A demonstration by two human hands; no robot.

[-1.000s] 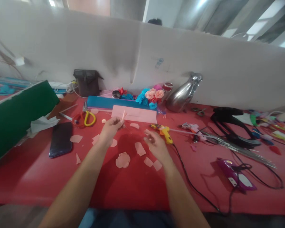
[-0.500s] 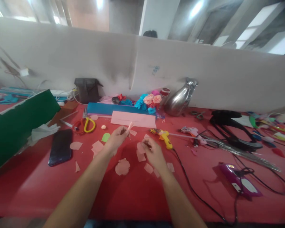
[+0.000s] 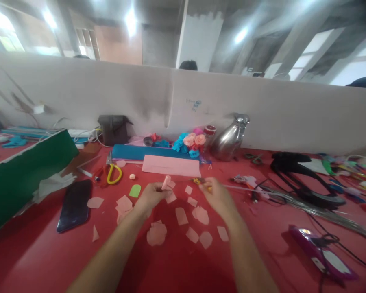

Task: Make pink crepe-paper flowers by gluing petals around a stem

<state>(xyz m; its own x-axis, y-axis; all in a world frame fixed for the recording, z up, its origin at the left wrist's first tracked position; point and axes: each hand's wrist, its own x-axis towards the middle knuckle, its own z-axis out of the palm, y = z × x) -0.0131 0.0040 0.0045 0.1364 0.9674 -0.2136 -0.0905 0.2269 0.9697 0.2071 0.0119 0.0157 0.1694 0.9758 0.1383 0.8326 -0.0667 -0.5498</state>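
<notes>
My left hand (image 3: 151, 198) pinches a small rolled strip of pink crepe paper (image 3: 166, 181), held upright above the table. My right hand (image 3: 219, 199) is closed over the yellow hot glue gun (image 3: 197, 181), whose nozzle points left toward the rolled paper. The hand covers most of the gun's handle. Cut pink paper petals (image 3: 201, 215) lie below my right hand, and a stack of rounded petals (image 3: 156, 233) lies between my forearms. A green petal-shaped template (image 3: 135, 191) rests left of my left hand.
A folded pink sheet (image 3: 171, 166) lies ahead, before paper flowers (image 3: 194, 140) and a metal jug (image 3: 231, 138). On the left are scissors (image 3: 114, 173), a phone (image 3: 74, 205) and a green board (image 3: 33, 171). A purple device (image 3: 321, 252) with cords sits right.
My right hand has left the pink petals and moved right onto the glue gun. My left hand keeps the rolled paper. The view has tilted up slightly.
</notes>
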